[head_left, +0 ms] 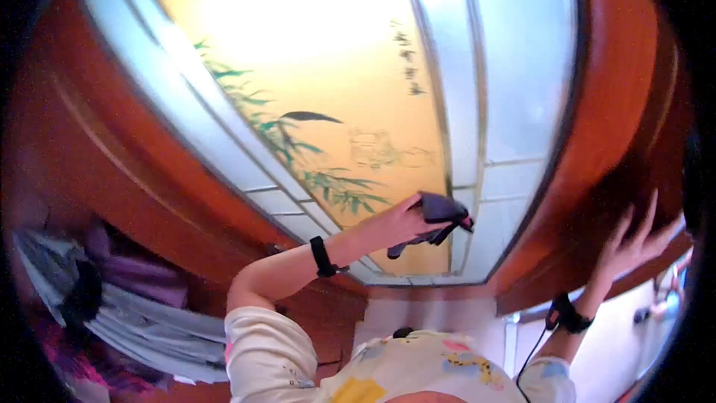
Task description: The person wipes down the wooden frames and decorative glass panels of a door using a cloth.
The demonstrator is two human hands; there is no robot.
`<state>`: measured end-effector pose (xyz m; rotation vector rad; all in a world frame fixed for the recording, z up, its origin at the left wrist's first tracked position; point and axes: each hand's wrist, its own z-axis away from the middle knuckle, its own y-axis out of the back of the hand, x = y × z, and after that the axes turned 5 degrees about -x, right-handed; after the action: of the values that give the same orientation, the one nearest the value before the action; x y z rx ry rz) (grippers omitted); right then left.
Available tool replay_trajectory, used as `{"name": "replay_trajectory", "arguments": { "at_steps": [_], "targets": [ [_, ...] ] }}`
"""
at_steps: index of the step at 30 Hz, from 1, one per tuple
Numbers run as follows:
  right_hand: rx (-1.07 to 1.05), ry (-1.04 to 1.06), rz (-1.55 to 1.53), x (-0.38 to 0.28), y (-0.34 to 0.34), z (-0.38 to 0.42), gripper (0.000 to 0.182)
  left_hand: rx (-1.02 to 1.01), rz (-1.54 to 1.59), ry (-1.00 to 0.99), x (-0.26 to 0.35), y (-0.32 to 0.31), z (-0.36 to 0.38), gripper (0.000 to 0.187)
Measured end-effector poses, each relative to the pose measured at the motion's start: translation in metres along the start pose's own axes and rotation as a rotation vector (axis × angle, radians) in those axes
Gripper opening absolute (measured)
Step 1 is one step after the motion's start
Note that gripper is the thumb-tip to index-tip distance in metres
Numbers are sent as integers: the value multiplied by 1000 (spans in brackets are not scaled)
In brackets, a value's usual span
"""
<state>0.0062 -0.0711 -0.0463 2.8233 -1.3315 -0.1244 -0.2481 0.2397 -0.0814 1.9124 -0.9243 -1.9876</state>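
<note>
Clearly bunched, a dark purple-grey soft cloth (440, 207) is gripped in the left hand (399, 224), the fingers closed around it. It lies over the lower right corner of a yellow painted panel (328, 93), across the panel's right edge; whether it presses on the surface I cannot tell. Green bamboo leaves (291, 145) are painted along the panel's left edge, and a column of black written characters (408, 67) runs near its upper right edge. Pale, whitish strips (514, 52) flank it, bordered by a glossy red-brown wooden frame (619, 67). Well apart, the right hand (630, 246) has its fingers spread near the lower right part of that frame; contact is unclear. Each wrist wears a black band (322, 257). Crumpled grey fabric (156, 328) lies at far left, beside purple fabric (142, 276).
</note>
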Motion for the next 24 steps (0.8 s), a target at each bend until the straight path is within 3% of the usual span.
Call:
{"name": "replay_trajectory", "arguments": {
  "at_steps": [3, 5, 6, 8, 10, 11, 12, 14, 17, 21, 22, 24],
  "targets": [
    [-1, 72, -10, 10, -3, 1, 37, -10, 210, -2, -35, 3, 32, 57],
    [-5, 91, 27, 22, -9, 12, 37, -77, 99, 83, -87, 27, 39, 62],
    [-10, 93, 55, 30, -13, 19, 37, -227, 77, 157, -121, 53, 40, 66],
    [-1, 63, 119, 35, -15, 27, 35, 19, 4, 399, -194, 88, 41, 72],
    [0, 30, 136, 32, -21, 29, 32, 300, -177, 447, -272, 130, 37, 83],
    [-2, 17, 152, 33, -21, 31, 32, 366, -311, 500, -302, 159, 30, 82],
    [-3, 4, 167, 34, -22, 32, 33, 394, -191, 797, -344, 193, 22, 77],
    [34, 10, 169, 23, -14, 21, 34, 472, -281, 823, -381, 198, 55, 75],
    [47, 42, 184, 18, -10, 14, 38, 546, -334, 777, -371, 182, 48, 74],
    [51, 45, 122, 10, -4, 5, 36, 531, -246, 586, -283, 133, 55, 82],
    [50, 35, 118, 7, -1, 5, 35, 366, -162, 621, -245, 123, 58, 87],
    [32, 19, 97, -2, 1, 4, 35, 59, -5, 590, -171, 89, 70, 79]
  ]
}}
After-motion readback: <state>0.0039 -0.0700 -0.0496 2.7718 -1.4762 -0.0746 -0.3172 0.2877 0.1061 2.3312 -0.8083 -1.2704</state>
